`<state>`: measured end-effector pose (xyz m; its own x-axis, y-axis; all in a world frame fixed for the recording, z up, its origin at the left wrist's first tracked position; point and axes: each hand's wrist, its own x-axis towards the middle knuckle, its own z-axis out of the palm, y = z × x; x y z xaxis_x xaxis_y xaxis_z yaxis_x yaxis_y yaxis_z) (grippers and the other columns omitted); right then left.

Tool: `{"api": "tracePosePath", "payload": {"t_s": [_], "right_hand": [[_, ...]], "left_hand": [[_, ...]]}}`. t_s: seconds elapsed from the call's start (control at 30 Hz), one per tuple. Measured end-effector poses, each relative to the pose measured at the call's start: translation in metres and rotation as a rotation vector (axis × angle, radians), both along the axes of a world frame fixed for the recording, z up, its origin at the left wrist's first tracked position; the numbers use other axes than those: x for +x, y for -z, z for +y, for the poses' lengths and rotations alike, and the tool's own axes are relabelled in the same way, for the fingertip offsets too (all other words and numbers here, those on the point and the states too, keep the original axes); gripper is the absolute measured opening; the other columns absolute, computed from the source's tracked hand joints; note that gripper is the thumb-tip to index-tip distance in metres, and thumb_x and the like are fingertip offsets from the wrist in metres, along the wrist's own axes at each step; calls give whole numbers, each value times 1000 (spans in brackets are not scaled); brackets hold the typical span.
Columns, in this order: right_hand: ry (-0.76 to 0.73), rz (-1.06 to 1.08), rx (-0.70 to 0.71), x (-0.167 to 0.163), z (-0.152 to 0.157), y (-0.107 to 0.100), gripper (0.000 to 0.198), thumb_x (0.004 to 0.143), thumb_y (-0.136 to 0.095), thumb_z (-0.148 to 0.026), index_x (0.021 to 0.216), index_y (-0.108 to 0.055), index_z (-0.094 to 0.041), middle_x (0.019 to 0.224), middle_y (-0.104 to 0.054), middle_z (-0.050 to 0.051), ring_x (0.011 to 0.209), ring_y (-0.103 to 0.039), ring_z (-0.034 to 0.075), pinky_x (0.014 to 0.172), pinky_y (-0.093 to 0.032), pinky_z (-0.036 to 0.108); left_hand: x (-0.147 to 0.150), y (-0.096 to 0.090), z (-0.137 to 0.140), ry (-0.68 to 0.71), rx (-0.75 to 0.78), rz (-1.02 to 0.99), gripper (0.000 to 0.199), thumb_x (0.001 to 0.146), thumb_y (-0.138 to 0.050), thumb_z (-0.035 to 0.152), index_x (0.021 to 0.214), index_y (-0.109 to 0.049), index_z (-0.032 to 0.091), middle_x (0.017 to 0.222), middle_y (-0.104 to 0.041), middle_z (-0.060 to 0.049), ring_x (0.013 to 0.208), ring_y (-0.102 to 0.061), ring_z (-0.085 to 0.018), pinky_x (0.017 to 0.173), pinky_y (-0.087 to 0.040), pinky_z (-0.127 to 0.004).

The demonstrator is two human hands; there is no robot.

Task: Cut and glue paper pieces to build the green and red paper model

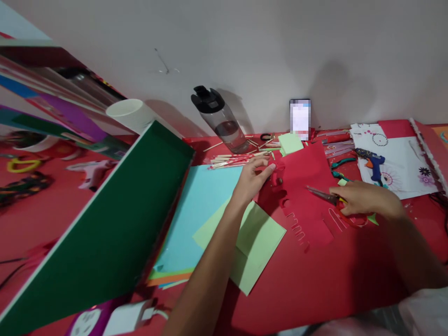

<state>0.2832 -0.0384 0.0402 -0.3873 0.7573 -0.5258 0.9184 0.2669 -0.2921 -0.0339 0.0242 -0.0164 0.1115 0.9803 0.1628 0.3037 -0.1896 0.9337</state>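
My left hand (252,181) is closed, with thumb and fingertips pinching a small cut-out piece of red paper (278,176). Just right of it lies a red paper sheet (306,175) with notched, cut edges along its lower left. My right hand (362,199) grips a pair of scissors (324,195) with red and yellow handles. Their blades point left over the red sheet, and whether the tips are apart is hard to see. Below my left hand, partly under the forearm, rests a folded light green paper (261,238) on a blue sheet (196,205).
A green board (115,219) stands slanted at left. Along the wall are a water bottle (227,128), a phone (300,119) and a white cup (128,109). Wooden sticks (227,161) and a green sticky-note pad (290,143) lie behind my hands; a blue glue gun (376,163) is at right.
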Motion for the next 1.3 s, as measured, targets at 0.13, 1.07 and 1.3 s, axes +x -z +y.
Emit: {"api": "tracePosePath", "payload": {"t_s": [0.13,1.07,1.3], "right_hand": [[103,-68,2,8,3,-17,18,78,-67,-22,92,-58,-26,69,-59,0,59,-55,20,57,-27,30],[20,-173,-12,4,1,-28,24,83,-68,-35,103,-66,-22,85,-73,6,69,-66,22,57,-32,28],[-137,-269,-87,-25,-2,-5,30,76,-80,-42,96,-79,-19,91,-79,11,83,-73,28,61,-36,30]], "left_hand": [[7,3,-4,150,-52,73,34,89,-68,49,71,-58,22,116,-72,-11,126,-61,-29,107,-46,-41],[37,15,-26,847,-563,271,48,93,-62,65,76,-52,21,77,-73,-5,76,-72,-20,67,-51,-29],[18,0,-24,654,-176,685,33,100,-50,47,89,-65,20,92,-72,-7,80,-66,-22,70,-46,-32]]}}
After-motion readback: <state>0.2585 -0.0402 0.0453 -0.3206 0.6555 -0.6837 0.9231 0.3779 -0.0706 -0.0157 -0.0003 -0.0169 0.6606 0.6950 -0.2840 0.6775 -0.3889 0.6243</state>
